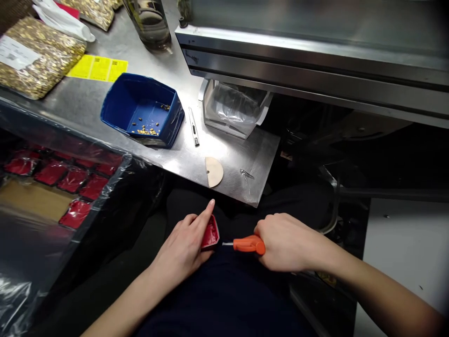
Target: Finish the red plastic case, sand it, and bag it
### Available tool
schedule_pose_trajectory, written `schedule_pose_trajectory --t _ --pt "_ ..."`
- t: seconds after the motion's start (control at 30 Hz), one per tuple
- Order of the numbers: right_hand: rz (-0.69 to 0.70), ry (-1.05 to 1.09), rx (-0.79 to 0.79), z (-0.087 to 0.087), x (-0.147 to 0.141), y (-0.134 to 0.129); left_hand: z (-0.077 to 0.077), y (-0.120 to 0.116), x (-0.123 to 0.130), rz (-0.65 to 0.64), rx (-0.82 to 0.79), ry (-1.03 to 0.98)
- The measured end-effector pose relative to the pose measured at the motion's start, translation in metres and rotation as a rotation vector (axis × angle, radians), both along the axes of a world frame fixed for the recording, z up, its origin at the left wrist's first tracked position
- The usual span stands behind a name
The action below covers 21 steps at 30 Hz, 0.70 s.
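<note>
My left hand (187,238) grips a small red plastic housing (211,232) above the lap. Its hollow side faces up and right, with the index finger stretched along the far edge. In my right hand (280,241) is an orange pistol-shaped air blow gun (247,244). The thin metal nozzle points left at the red housing, a short gap away. My right fingers wrap round the grip, which they mostly hide. Just beyond my left fingertip, a pale half-round disc (214,172) lies at the bench edge.
On the metal bench (238,154) are a blue bin (140,107) with small brass parts, a utility knife (193,126), small metal pieces (246,174) and a white bin (233,105). A plastic-lined box (115,187) at left holds several wrapped red parts (75,213). A machine frame (298,56) overhangs the bench.
</note>
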State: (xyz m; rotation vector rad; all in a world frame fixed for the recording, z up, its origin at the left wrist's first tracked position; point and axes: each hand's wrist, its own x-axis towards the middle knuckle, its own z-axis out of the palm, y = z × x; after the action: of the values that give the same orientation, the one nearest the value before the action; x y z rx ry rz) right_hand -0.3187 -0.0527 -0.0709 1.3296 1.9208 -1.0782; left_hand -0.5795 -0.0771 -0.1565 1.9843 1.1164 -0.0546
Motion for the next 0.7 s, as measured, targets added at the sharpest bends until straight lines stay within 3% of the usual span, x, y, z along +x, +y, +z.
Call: schedule_pose_trajectory --t 0.1,0.17,0.27,0.33,0.4,0.5,0.57,0.7 --pt "0.085 -0.101 0.047 0.001 -0.013 0.016 0.009 0.014 0.004 -0.255 0.043 0.067" --pt "0.130 -0.097 0.021 -0.004 -0.025 0.024 0.012 0.021 0.005 -0.354 0.056 0.073" --pt "0.140 -0.086 -0.006 -0.010 -0.028 0.025 0.009 0.026 -0.004 -0.326 0.002 0.008" --pt "0.111 -0.103 0.000 -0.011 -0.012 0.018 0.003 0.023 -0.017 -0.156 -0.092 -0.058" --pt "0.068 -0.080 0.093 -0.012 0.019 0.010 -0.005 0.018 -0.032 0.097 -0.233 -0.138" --pt "0.042 -0.027 0.448 -0.022 0.079 0.006 -0.016 0.010 -0.045 0.462 -0.424 -0.295" --pt "0.030 -0.136 0.619 -0.039 0.114 0.012 -0.020 0.009 -0.044 0.643 -0.541 -0.436" --pt "0.102 -0.348 0.577 -0.094 0.154 0.040 -0.018 0.015 -0.021 0.839 -0.881 -0.769"
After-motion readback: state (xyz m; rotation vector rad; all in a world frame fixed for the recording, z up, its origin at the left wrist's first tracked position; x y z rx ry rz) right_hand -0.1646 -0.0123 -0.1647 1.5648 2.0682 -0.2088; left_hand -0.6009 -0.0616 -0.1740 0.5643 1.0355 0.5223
